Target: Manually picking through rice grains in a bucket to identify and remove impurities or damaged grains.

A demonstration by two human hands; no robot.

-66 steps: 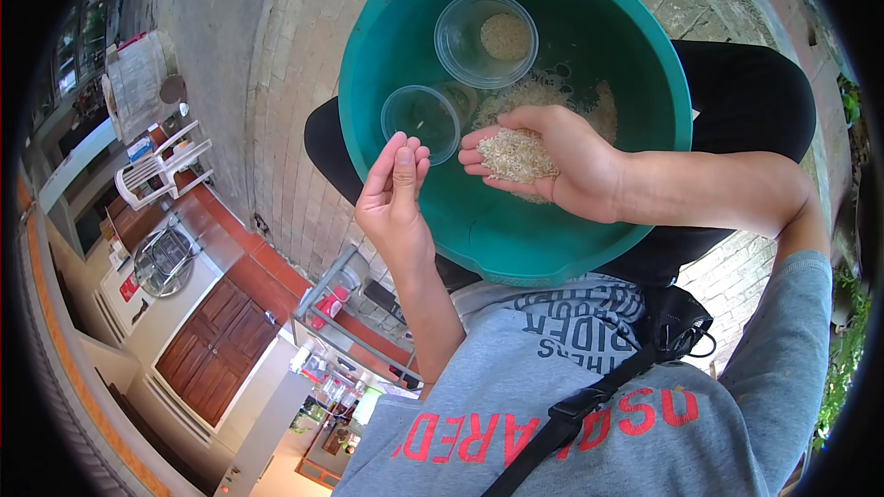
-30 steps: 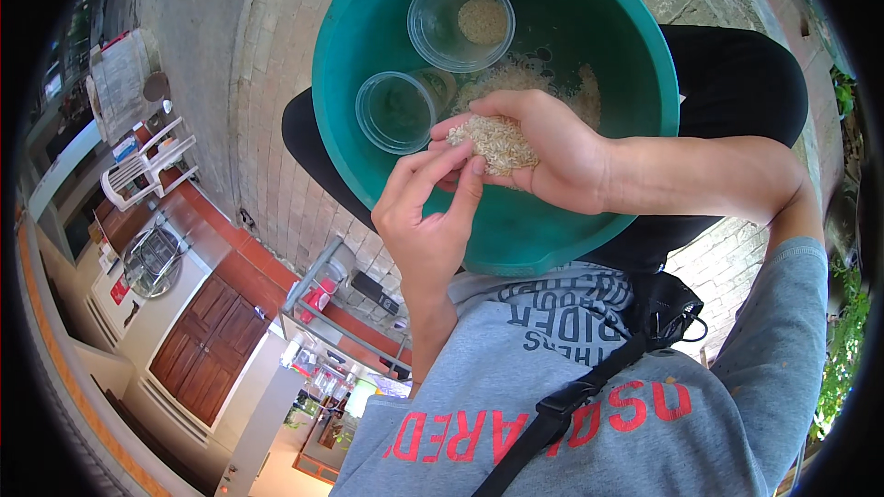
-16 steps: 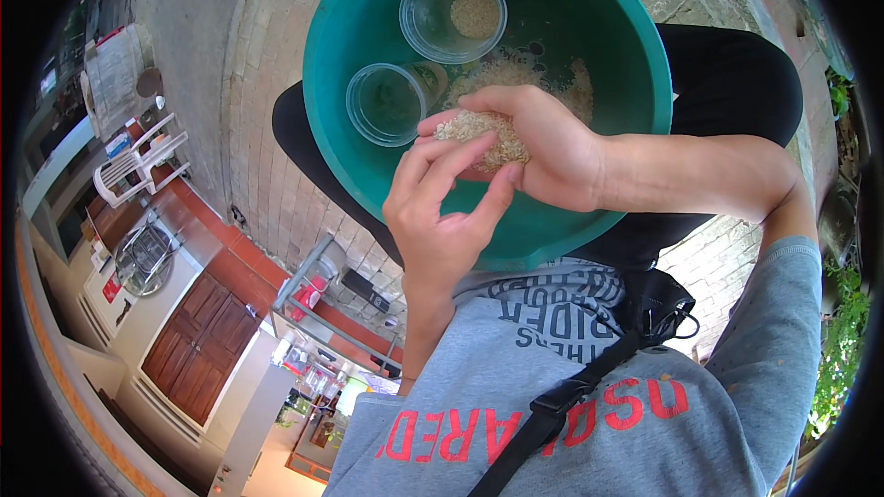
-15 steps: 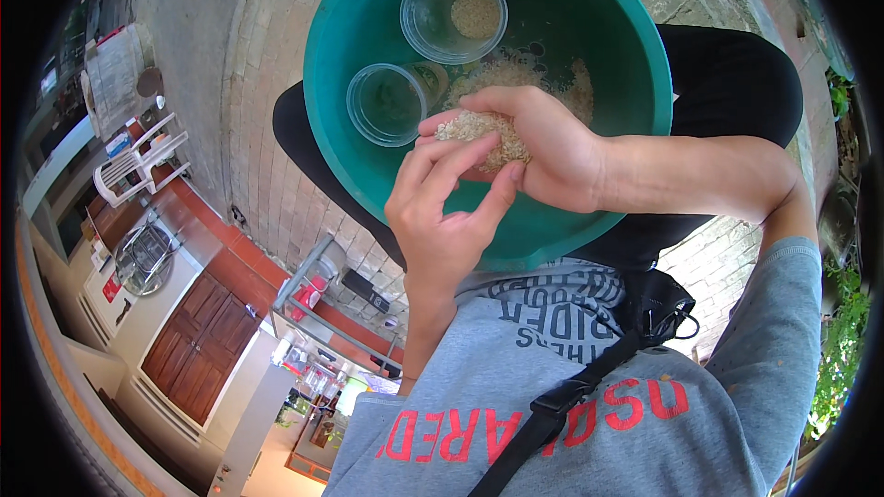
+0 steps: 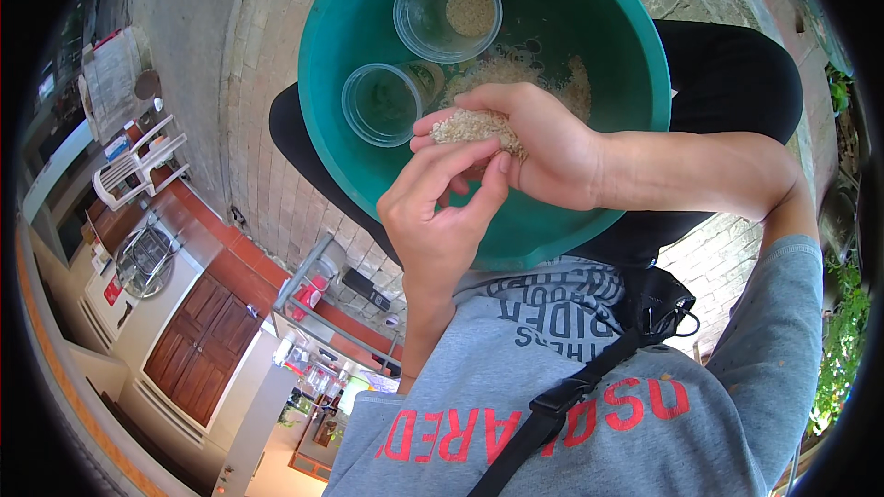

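Note:
My right hand (image 5: 557, 152) is cupped palm up over a teal plastic tub (image 5: 324, 46), with a heap of rice (image 5: 471, 127) in it. From the lower left, my left hand (image 5: 433, 207) reaches to the heap's near edge. Its thumb and fingertips are pinched together against the grains; whatever lies between them is too small to make out. Loose rice (image 5: 577, 92) is spread on the tub's floor beyond my hands. At the tub's far left stands a clear plastic cup (image 5: 414, 23) with a little grain (image 5: 471, 12) in it. Another clear cup (image 5: 379, 109) leans nearer.
The tub rests between my legs (image 5: 737, 74), above a brick-paved ground (image 5: 267, 55). A black strap (image 5: 552, 405) crosses my grey shirt. Farther left are a white chair (image 5: 138, 166), a wooden door (image 5: 203, 345) and a metal-framed rack (image 5: 308, 285). Green plants (image 5: 843, 340) grow at the right.
My left thumb and fingertips have closed together at the rice, and that hand has shifted slightly left. My right hand stays cupped under the heap.

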